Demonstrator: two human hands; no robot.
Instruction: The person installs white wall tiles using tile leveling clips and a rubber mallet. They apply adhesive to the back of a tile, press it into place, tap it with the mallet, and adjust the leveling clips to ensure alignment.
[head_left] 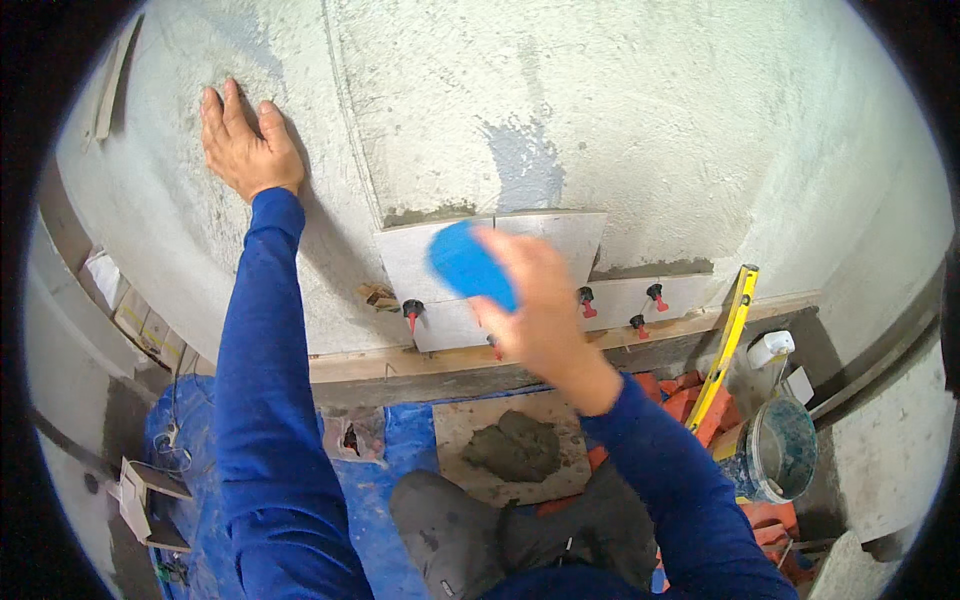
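My left hand (252, 150) lies flat against the rough pale wall (640, 120), fingers spread, holding nothing. My right hand (540, 305), smeared by motion, grips a blue oval sponge (468, 262) in front of the light tiles (560, 240) set low on the wall. Whether the sponge touches a tile, I cannot tell. Around the tile joints sit several black-and-red levelling clips, such as the clip (413, 312) at the left and another clip (656, 296) at the right. Grey mortar shows along the upper edges of the tiles.
A wooden batten (360, 366) runs below the tiles. Before my knees, a mortar heap (515, 445) lies on a board (455, 425) over blue sheeting (400, 500). At the right, a yellow spirit level (728, 345) leans near a bucket (785, 450) and a white container (771, 347).
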